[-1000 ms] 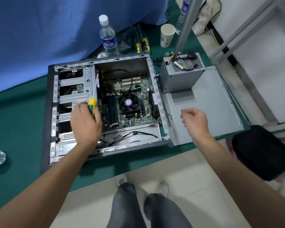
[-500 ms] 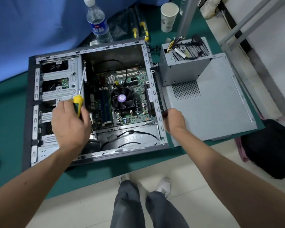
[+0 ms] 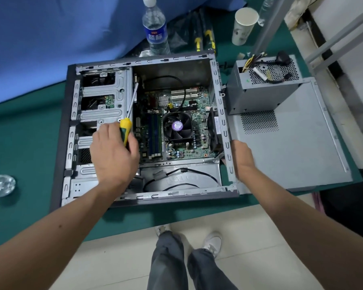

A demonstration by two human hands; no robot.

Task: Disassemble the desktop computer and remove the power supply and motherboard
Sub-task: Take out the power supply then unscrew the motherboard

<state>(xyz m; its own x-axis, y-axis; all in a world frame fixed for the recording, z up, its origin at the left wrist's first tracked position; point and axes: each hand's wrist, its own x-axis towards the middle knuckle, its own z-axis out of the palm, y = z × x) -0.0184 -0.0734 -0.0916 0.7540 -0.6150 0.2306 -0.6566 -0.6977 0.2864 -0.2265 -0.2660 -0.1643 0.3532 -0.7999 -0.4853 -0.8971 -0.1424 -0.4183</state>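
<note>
Green table (image 3: 25, 143), right hand (image 3: 240, 155) now on case (image 3: 225, 130).

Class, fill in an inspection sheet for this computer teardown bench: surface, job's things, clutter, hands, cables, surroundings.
Surface: green table cover.
Job's things: open case, motherboard still inside; power supply out, standing on the side panel.
Clutter: water bottle, paper cup, glass item at the left edge.
Hands: left hand grips the screwdriver; right hand holds the case's edge.
Cables: black leads inside the case; loose bundle on the power supply.
Surroundings: blue cloth, tiled floor.
</note>
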